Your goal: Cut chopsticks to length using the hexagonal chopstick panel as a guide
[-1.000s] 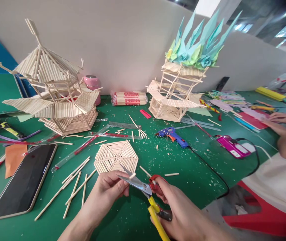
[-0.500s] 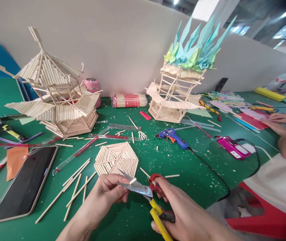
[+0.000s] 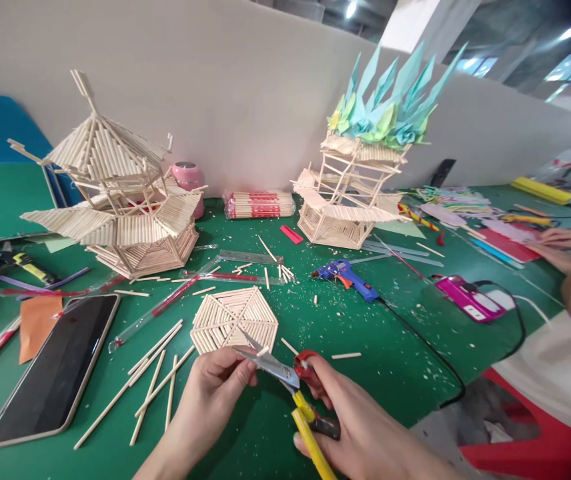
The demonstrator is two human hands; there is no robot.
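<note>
My left hand (image 3: 218,387) pinches a short wooden stick (image 3: 263,351), its end poking out between the scissor blades. My right hand (image 3: 338,410) grips scissors (image 3: 278,373) with yellow and red-and-black handles; the blades are parted around the stick. Just beyond the blades, an octagon-like panel of wooden sticks (image 3: 234,319) lies flat on the green table (image 3: 390,373). Several loose sticks (image 3: 153,380) are spread left of my left hand.
A stick pavilion (image 3: 120,200) stands at back left, another topped with blue paper leaves (image 3: 355,193) at back right. A blue glue gun (image 3: 346,279), its cord, a phone (image 3: 53,373) and a power strip (image 3: 468,298) lie around. A co-worker's hand (image 3: 565,240) is at far right.
The view has shifted slightly, so things on the table sit a little lower. Both hands keep their grips, and the scissor blades still stand around the stick.
</note>
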